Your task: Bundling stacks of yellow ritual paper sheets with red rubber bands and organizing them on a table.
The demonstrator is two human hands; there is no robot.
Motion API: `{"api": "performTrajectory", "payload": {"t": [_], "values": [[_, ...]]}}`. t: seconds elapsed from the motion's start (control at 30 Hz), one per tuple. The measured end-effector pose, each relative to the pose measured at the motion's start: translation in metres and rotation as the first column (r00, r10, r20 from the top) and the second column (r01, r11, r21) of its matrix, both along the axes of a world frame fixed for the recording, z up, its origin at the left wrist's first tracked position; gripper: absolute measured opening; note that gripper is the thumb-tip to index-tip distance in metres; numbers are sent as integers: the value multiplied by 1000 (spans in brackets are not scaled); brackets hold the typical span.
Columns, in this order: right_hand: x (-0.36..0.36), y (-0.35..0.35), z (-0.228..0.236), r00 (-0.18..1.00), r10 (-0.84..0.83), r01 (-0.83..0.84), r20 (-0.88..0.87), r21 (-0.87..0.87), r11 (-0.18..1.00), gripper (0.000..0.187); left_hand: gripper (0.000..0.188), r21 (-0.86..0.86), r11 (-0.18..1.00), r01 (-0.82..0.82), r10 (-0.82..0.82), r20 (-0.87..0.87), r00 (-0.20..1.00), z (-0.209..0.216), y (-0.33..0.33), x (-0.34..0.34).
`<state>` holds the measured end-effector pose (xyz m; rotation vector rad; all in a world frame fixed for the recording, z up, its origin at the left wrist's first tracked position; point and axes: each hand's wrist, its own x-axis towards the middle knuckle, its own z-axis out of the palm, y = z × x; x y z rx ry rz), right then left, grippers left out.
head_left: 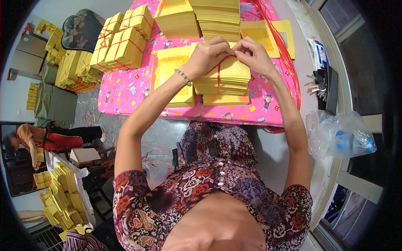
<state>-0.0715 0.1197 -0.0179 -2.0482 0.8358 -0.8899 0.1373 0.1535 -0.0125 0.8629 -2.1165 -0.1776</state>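
Left hand: the left hand [206,53] rests on top of a thick stack of yellow paper sheets [224,78], its grip pressed together, pinching a thin red plastic string [218,71].
Right hand: the right hand [253,54] meets the left one fingertip to fingertip, its grip also pinched on the same red string.
String: it runs down the front of the stack, straight below the 2 grips, and loops over the top.
Stack: it lies under both hands on a table covered with a bright pink cartoon-print cloth [125,90].
Beside the grips: a flat yellow sheet pile [173,71] lies just left of the held stack, touching it.
Beyond the grips: tall untied yellow paper stacks [197,16] stand farther from the person.
Far left of the grips: bundles of yellow paper tied with red string [121,42] sit on the table's corner.
Right of the grips: a crumpled clear plastic bag [339,136] lies off the table, well apart.
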Motion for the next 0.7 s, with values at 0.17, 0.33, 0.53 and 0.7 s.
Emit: {"api": "performTrajectory", "payload": {"t": [0.17, 0.33, 0.53, 0.7], "values": [[-2, 2, 0, 994, -96, 94, -45, -57, 994, 7, 6, 248, 969, 20, 42, -240, 970, -2, 6, 3], [-3, -2, -13, 973, -229, 229, 18, -67, 971, 14, 10, 383, 922, 54, 74, -311, 947, -8, 9, 12], [3, 1, -15, 959, -281, 284, 43, -69, 956, 13, 6, 450, 891, 49, 96, -293, 951, -11, 10, 16], [-5, 0, -23, 961, -270, 274, 68, -67, 959, 11, 10, 407, 913, 33, 89, -277, 957, -7, 8, 17]]}}
